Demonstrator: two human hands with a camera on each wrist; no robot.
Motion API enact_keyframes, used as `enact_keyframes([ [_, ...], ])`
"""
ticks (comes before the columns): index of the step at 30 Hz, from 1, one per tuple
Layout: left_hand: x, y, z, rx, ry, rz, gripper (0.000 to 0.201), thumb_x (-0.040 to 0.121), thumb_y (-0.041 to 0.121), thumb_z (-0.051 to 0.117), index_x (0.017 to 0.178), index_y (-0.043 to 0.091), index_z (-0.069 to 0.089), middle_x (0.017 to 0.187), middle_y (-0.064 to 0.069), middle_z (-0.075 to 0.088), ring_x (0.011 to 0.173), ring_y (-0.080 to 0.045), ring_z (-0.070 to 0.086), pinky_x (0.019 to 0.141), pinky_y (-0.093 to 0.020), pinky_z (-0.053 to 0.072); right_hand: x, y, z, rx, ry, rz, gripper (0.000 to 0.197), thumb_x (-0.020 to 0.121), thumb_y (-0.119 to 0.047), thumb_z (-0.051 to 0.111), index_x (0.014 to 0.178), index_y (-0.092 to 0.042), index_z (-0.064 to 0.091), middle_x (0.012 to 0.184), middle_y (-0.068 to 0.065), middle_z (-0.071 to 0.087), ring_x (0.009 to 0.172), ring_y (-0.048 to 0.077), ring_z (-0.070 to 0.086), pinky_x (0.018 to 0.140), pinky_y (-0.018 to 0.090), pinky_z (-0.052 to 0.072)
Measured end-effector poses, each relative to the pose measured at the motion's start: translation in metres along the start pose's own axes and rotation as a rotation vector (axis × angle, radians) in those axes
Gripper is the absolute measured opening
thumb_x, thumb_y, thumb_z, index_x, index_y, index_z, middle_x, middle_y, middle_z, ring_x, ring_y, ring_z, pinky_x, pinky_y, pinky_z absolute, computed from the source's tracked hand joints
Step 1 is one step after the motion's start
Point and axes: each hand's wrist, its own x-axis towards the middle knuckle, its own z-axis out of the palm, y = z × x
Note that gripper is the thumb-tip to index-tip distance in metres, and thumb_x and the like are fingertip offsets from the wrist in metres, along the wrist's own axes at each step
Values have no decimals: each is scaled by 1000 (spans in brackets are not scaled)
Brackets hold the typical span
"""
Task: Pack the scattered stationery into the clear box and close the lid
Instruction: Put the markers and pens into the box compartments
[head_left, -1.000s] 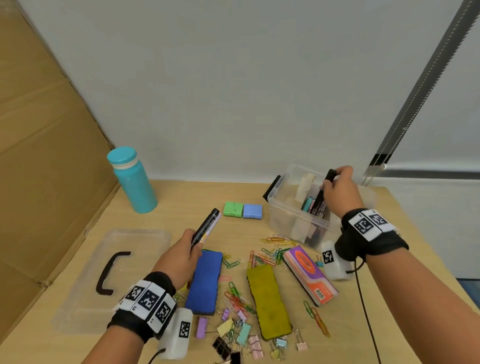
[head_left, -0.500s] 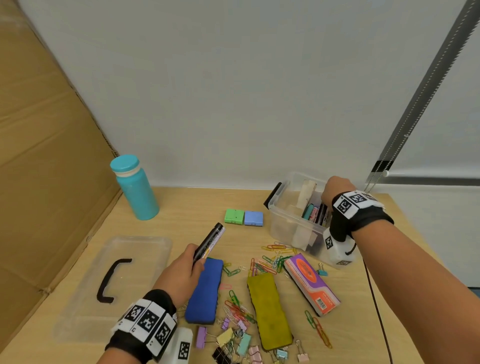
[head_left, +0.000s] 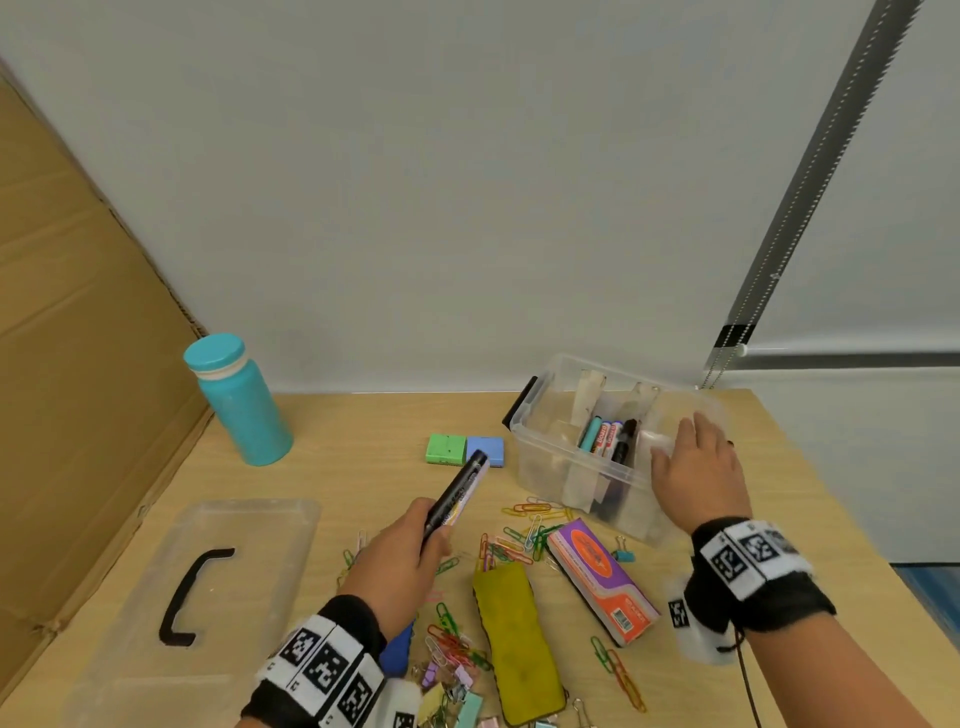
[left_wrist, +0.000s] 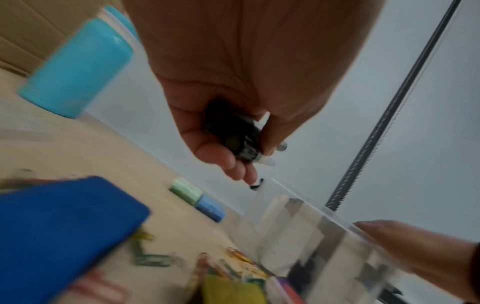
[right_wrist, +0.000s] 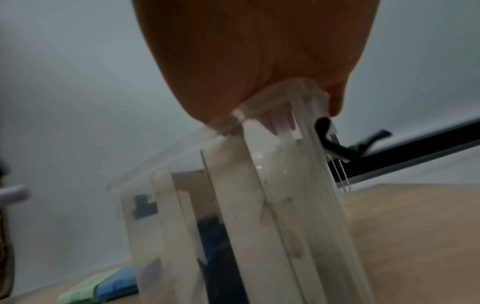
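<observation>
The clear box (head_left: 550, 467) stands open at the back right, with several markers (head_left: 608, 436) in its middle section. My right hand (head_left: 696, 467) lies over the box's right near corner (right_wrist: 285, 98), thumb on the front wall and fingers wrapped over the rim. My left hand (head_left: 400, 561) grips a black marker (head_left: 457, 493) with a lighter pen beside it, pointing at the box; the marker's butt end (left_wrist: 231, 131) shows in the left wrist view. The lid (head_left: 270, 545) lies flat at the left. Blue (head_left: 397, 649), yellow (head_left: 519, 639) and orange-purple (head_left: 602, 577) erasers lie among paper clips (head_left: 519, 535).
A teal bottle (head_left: 239, 400) stands at the back left by a cardboard sheet (head_left: 78, 364). A green block (head_left: 445, 450) and a blue block (head_left: 485, 451) sit left of the box. Binder clips (head_left: 457, 691) pile up at the front edge.
My right hand let a marker go into the box and shifted to the box's right near corner. My left hand carried its marker right and forward, toward the box.
</observation>
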Motion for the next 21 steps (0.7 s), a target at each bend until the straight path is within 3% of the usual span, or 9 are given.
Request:
enact_keyframes([
  [2, 13, 28, 10, 24, 32, 60, 17, 99, 32, 39, 112, 24, 47, 79, 11, 56, 58, -3, 49, 51, -15, 36, -4, 4, 8, 20, 47, -2, 62, 99, -37, 28, 150, -4, 14, 159, 14, 8, 147, 27, 7, 120, 41, 12],
  [5, 41, 73, 26, 114, 95, 146, 28, 99, 32, 39, 123, 20, 46, 104, 7, 49, 72, -1, 51, 58, -9, 39, -5, 5, 12, 52, 91, -20, 61, 99, -34, 27, 148, 0, 16, 158, 17, 12, 146, 29, 8, 120, 41, 12],
  [7, 63, 100, 39, 115, 96, 158, 34, 99, 31, 40, 130, 18, 42, 120, 3, 47, 83, -6, 56, 70, -13, 48, -7, 5, 14, 40, 107, -26, 61, 99, -34, 25, 148, 1, 17, 157, 18, 14, 146, 29, 7, 120, 40, 11],
  [9, 85, 120, 52, 119, 75, 153, 38, 98, 27, 42, 135, 17, 37, 128, -3, 48, 96, -15, 60, 82, -25, 53, -7, 4, 15, 19, 126, -38, 62, 98, -34, 24, 147, 3, 19, 156, 20, 17, 146, 30, 8, 120, 41, 11],
  [12, 115, 140, 68, 221, 62, 126, 46, 96, 17, 46, 138, 12, 30, 126, -12, 52, 106, -27, 58, 89, -41, 52, -9, 3, 15, -15, 140, -40, 71, 92, -40, 11, 146, 4, 22, 155, 21, 21, 146, 32, 10, 120, 42, 11],
  [15, 138, 153, 79, 338, 34, 108, 48, 93, 12, 48, 136, 7, 28, 125, -17, 52, 109, -32, 55, 89, -42, 50, -9, 3, 17, -41, 151, -61, 86, 81, -45, -5, 146, 4, 25, 154, 21, 24, 145, 34, 11, 120, 42, 10],
  [18, 155, 160, 89, 453, 12, 76, 44, 93, 12, 47, 134, 6, 31, 126, -19, 52, 113, -33, 53, 91, -42, 47, -8, 4, 18, -45, 162, -73, 87, 81, -46, -4, 144, 4, 28, 152, 21, 29, 145, 35, 14, 119, 44, 14],
  [21, 165, 162, 99, 515, -39, 52, 48, 99, 20, 38, 142, 5, 27, 130, -20, 52, 119, -34, 50, 94, -42, 43, -8, 4, 19, -35, 151, -68, 87, 80, -46, -4, 145, 3, 28, 152, 19, 29, 145, 34, 13, 119, 43, 14],
])
